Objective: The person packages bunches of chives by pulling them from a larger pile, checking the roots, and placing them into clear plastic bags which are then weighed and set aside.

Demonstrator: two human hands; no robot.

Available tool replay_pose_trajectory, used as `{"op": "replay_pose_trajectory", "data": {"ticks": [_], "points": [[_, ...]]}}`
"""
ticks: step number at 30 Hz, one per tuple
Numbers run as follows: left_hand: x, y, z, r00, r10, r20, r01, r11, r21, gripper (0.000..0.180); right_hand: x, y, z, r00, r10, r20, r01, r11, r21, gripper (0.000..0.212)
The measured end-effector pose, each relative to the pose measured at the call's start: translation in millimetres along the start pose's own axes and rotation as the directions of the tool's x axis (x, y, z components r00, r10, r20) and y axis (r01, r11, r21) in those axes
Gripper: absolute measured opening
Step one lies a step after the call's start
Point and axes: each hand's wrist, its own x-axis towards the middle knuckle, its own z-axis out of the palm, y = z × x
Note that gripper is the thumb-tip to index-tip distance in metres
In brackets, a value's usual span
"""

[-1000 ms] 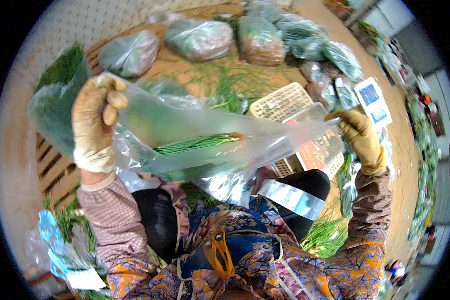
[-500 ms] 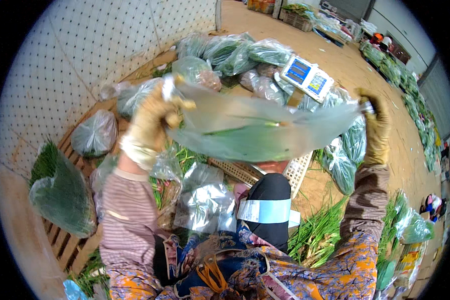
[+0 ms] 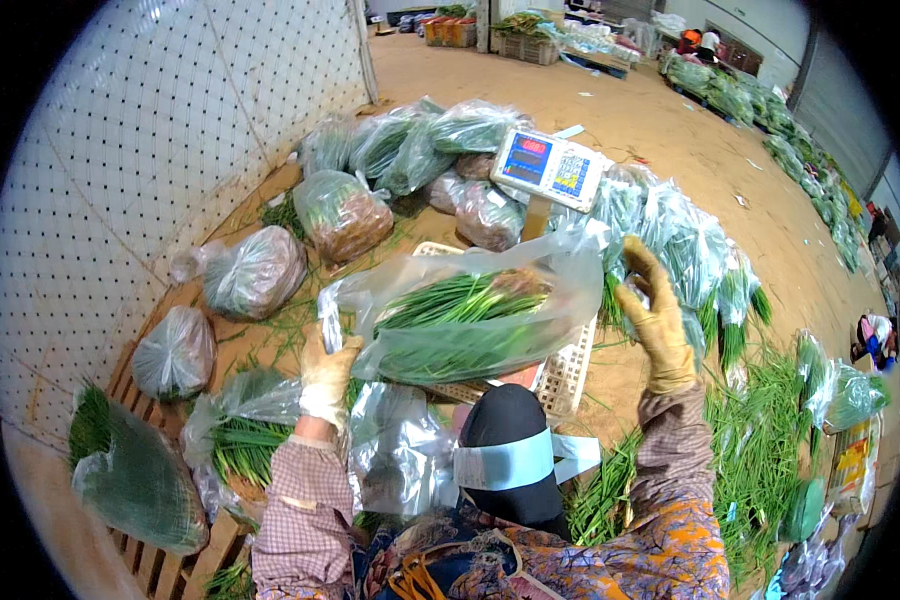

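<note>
A clear plastic bag (image 3: 380, 300) lies across a perforated cream crate (image 3: 570, 370), in front of my knees. Inside it is a bunch of green onions (image 3: 460, 310), green tops to the left, pale root ends to the right. My gloved left hand (image 3: 327, 365) is closed on the bag's gathered left end. Just beyond the bag's right end, my gloved right hand (image 3: 655, 320) is open, thumb and fingers apart, holding nothing I can see. Behind the bag stands a weighing scale's display (image 3: 548, 168), its red digits lit.
Filled bags (image 3: 345, 212) curve round the far side and left. Loose green onions (image 3: 760, 450) cover the floor at right. A flat stack of clear bags (image 3: 400, 450) lies by my knee (image 3: 510, 430). A wooden pallet (image 3: 160, 560) is at lower left, beside a dotted white wall (image 3: 170, 140).
The bag, stretched up between both hands, has come down onto the crate with the green onions inside. My right hand has let go of its end. The scale display has lit up.
</note>
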Motion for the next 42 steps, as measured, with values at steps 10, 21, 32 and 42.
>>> {"op": "replay_pose_trajectory", "data": {"ticks": [10, 21, 32, 42], "points": [[-4, 9, 13, 0.998, -0.047, 0.039, 0.052, 0.987, -0.150, 0.027, 7, -18, 18, 0.961, -0.249, -0.118, 0.232, 0.962, -0.140, 0.065], [-17, -82, -127, 0.967, -0.145, -0.211, 0.144, 0.989, -0.022, 0.038, -24, -111, 144, 0.838, -0.207, 0.506, 0.022, 0.938, 0.347, 0.053], [-135, -210, -110, 0.506, -0.543, 0.670, 0.060, 0.797, 0.601, 0.045, -135, 50, 545, -0.215, 0.214, 0.953, 0.380, 0.917, -0.120, 0.031], [-165, -196, -160, 0.779, -0.402, 0.480, 0.017, 0.780, 0.625, 0.044, -97, 174, 746, 0.424, 0.258, 0.868, -0.518, 0.855, -0.001, 0.023]]}}
